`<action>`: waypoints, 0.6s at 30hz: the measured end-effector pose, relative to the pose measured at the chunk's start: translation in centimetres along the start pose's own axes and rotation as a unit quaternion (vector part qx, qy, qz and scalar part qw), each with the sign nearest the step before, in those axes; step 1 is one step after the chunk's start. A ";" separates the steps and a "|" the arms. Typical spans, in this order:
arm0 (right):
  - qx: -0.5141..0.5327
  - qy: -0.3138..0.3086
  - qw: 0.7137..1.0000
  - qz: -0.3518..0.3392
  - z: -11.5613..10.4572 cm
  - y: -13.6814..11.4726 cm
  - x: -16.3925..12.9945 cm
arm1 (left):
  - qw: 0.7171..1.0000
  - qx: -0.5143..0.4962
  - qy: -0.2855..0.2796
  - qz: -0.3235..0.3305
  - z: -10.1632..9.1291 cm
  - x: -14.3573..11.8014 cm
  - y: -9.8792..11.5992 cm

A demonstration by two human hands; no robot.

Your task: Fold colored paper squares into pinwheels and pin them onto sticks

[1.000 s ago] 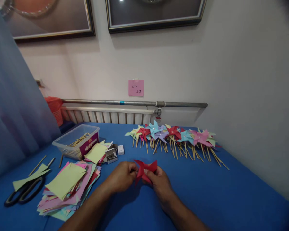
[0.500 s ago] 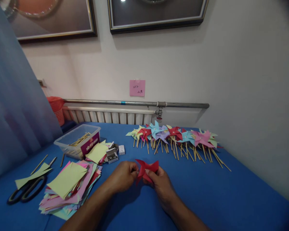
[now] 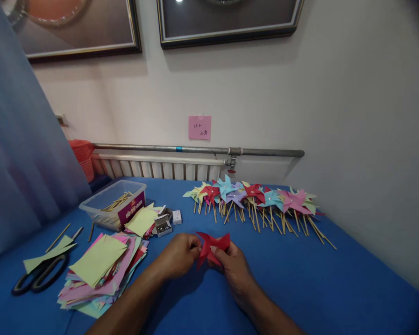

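Fingers (image 3: 195, 250) work both sides of a red folded-paper pinwheel head (image 3: 209, 243)

It is held above the middle of the blue table (image 3: 300, 288). The right hand (image 3: 234, 264) pinches it, thumb near the centre; the left hand (image 3: 180, 255) curls its fingers at the 9 o'clock edge, and whether they pinch paper cannot be told. The step in hand seems to be securing the folded blades at the centre; the next move calls for steady pressure there, lest they spring open.

Taking the head as dial centre, a long row of multicoloured paper pinwheels on wooden sticks (image 3: 253, 193) lies at 1 o'clock; a clear plastic tub with a purple label (image 3: 132, 209) at 10; a loose stack of coloured paper sheets (image 3: 99, 260) at 9, the left forearm between it and the right hand; black-handled scissors (image 3: 37, 273) farther out at 9; a small open cardboard carton of metallic bits (image 3: 163, 228) nearer at 10.
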State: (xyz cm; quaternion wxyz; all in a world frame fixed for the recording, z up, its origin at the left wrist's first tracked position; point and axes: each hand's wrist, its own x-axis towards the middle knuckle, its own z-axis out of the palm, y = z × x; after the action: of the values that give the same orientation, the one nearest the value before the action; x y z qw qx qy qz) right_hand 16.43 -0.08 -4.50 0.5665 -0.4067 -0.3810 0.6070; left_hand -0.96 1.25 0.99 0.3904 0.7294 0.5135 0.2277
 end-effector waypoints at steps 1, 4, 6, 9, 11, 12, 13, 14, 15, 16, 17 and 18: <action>-0.001 0.004 1.000 0.002 0.0 0.0 0.0 | 1.000 -0.002 -0.002 0.000 0.0 0.0 -0.1; -0.001 0.016 1.000 0.006 0.1 0.0 0.0 | 1.000 -0.006 -0.008 0.006 0.2 0.1 -0.3; 0.000 0.014 1.000 0.007 0.2 -0.1 0.0 | 1.000 -0.005 -0.008 0.009 0.3 0.2 -0.4; -0.001 0.012 1.000 0.008 0.3 -0.3 -0.2 | 1.000 -0.004 -0.002 0.013 0.3 0.2 -0.4; -0.005 0.014 1.000 0.008 0.3 -0.3 -0.2 | 1.000 -0.006 0.001 0.013 0.4 0.2 -0.4; -0.006 0.016 1.000 0.008 0.2 -0.3 -0.1 | 1.000 -0.006 0.001 0.012 0.4 0.2 -0.4; -0.007 0.017 1.000 0.007 0.2 -0.2 -0.1 | 1.000 -0.004 0.002 0.011 0.4 0.2 -0.4; -0.008 0.016 1.000 0.005 0.2 -0.2 0.0 | 1.000 -0.002 0.004 0.011 0.4 0.2 -0.4; -0.008 0.016 1.000 0.004 0.2 -0.1 0.0 | 1.000 -0.001 0.005 0.012 0.5 0.2 -0.5; -0.007 0.017 1.000 0.003 0.1 -0.1 0.1 | 1.000 -0.001 0.006 0.013 0.5 0.2 -0.5; -0.006 0.017 1.000 0.003 0.1 0.0 0.1 | 1.000 -0.003 0.007 0.013 0.5 0.2 -0.6; -0.006 0.019 1.000 0.003 0.2 0.0 0.2 | 1.000 -0.005 0.008 0.011 0.5 0.2 -0.6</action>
State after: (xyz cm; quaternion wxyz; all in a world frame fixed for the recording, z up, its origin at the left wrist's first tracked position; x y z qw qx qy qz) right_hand 16.29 0.12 -4.45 0.5692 -0.4224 -0.3725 0.5990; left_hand -0.83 1.40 0.17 0.3867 0.7314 0.5075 0.2406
